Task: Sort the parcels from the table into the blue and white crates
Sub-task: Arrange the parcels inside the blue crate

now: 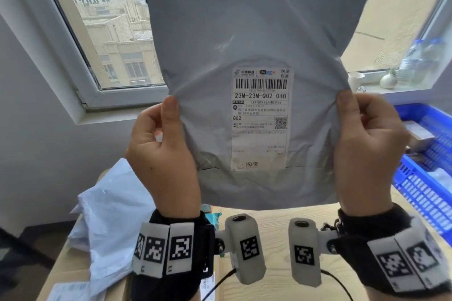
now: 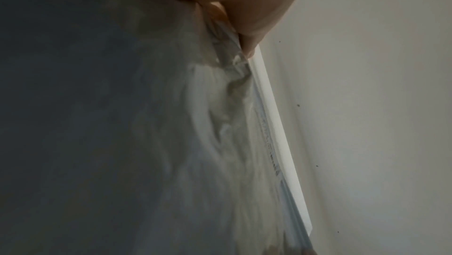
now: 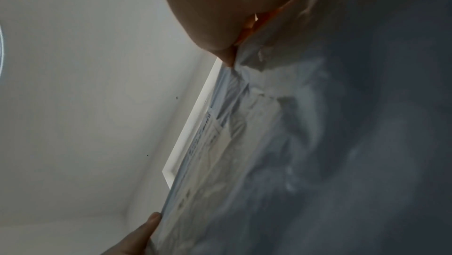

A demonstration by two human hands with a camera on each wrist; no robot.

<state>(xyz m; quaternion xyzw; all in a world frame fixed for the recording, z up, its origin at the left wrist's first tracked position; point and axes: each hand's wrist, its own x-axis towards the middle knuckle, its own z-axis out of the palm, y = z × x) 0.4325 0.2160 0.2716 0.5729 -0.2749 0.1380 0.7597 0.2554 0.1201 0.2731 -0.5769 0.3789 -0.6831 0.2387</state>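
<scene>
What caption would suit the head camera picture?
Both hands, left hand and right hand, hold a grey parcel upright, label facing the camera.

Grey poly mailer parcel (image 1: pixel 256 39) held up upright in the air, flat face toward the person, white shipping label (image 1: pixel 259 120) on its lower middle with a barcode and "23M-23M-Q02-040" printed on it. It's pretty crinkled along both side edges. More pale parcels (image 1: pixel 110 215) lie heaped on the bench (image 1: pixel 276 276) at the left. Blue crate (image 1: pixel 425 173) sits off to the right with something pale inside.
</scene>
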